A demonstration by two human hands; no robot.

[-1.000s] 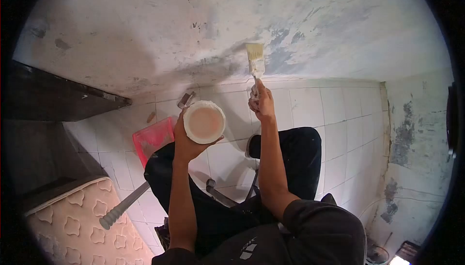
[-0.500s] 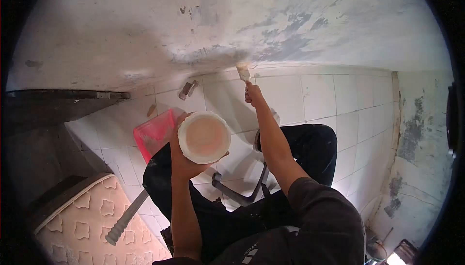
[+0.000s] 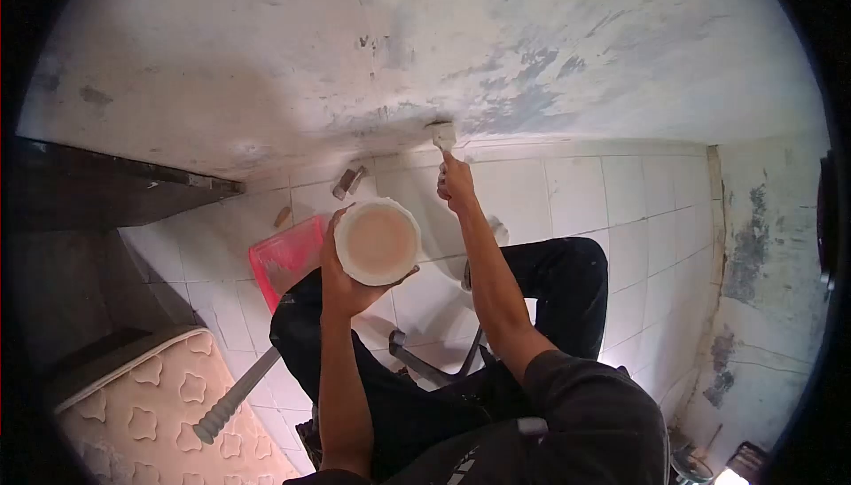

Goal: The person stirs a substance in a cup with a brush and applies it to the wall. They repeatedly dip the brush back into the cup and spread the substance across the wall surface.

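Note:
In the head view, my left hand (image 3: 347, 297) is wrapped round a white tub (image 3: 340, 259) from the left and below. The tub's mouth faces me, showing a pale peach paint-like liquid inside. My right hand (image 3: 457, 186) reaches forward, its fingers closed on the handle of a flat paintbrush (image 3: 444, 137). The brush is coated in off-white, and its tip meets the bottom of the patchy wall (image 3: 532, 68), just above the tiled floor. Grey smears mark the wall around the tip.
A pink dustpan (image 3: 285, 254) with a grey handle (image 3: 232, 401) lies left of the tub. A brownish block (image 3: 344, 183) rests near the wall. A dark wooden piece of furniture (image 3: 124, 188) and a quilted mattress (image 3: 168, 396) are at left. White tiles (image 3: 576, 185) cover the floor.
The view has shifted slightly. The brush has moved a little along the wall's base, with its tip now against the wall. My left hand keeps hold of the tub.

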